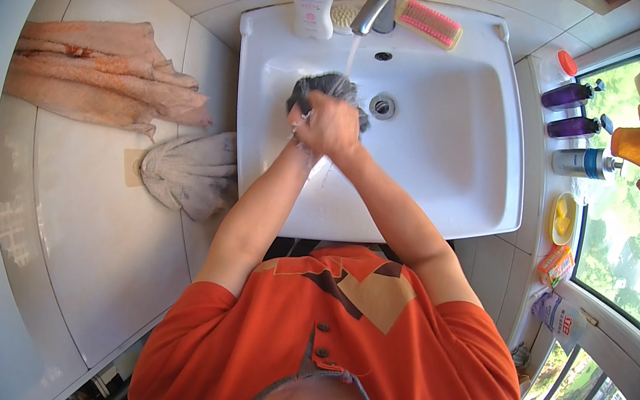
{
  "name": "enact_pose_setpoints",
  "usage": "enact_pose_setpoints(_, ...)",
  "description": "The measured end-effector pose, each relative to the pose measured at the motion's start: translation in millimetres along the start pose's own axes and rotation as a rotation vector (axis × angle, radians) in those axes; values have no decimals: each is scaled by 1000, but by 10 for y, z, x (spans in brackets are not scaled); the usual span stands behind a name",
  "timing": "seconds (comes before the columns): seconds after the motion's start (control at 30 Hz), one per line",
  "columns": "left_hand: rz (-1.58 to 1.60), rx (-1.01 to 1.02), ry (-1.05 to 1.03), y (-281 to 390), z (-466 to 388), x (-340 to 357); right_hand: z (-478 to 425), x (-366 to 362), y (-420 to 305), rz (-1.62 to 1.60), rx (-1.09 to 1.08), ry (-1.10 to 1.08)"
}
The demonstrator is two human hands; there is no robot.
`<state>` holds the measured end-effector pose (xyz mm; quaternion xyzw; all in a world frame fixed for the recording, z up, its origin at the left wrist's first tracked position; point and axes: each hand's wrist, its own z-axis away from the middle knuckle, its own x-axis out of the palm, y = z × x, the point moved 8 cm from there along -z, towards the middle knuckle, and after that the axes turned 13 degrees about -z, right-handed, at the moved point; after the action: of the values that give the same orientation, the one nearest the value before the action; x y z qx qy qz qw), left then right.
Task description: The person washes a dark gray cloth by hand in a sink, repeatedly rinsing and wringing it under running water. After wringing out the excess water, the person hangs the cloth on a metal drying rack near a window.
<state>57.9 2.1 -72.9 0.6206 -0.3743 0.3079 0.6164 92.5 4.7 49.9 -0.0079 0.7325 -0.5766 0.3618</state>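
Observation:
A dark grey wet cloth (328,84) is bunched in the left part of the white washbasin (448,175), under water running from the tap (374,12). My right hand (336,126) is closed over the cloth and blurred by motion. Pressed against it and largely covered by it is my left hand (297,117), also on the cloth, with whitish suds or water on the skin. Dark fabric shows between the fingers. The metal drain (382,106) lies just right of the hands.
A pump bottle (314,10), a brush with pale bristles (343,18) and a pink-bristled brush (430,24) stand behind the basin. Towels (103,74) hang at left, with a greyish cloth (191,171) beside the basin. Purple bottles (568,97) and a yellow soap dish (563,218) line the windowsill.

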Motion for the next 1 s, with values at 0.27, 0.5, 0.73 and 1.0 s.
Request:
enact_pose_setpoints(0.27,-411,-275,488,57,14,23,-773,-395,1187,-58,192,280)
enact_pose_setpoints(0.5,-247,-174,532,221,24,81,-283,59,1023,-1290,563,-117)
enact_pose_setpoints(0.73,-63,59,-174,65,-17,173,38,111,223,6,102,-112)
enact_pose_setpoints(1.0,-458,-336,471,37,26,-54,-673,-429,1172,-215,140,205)
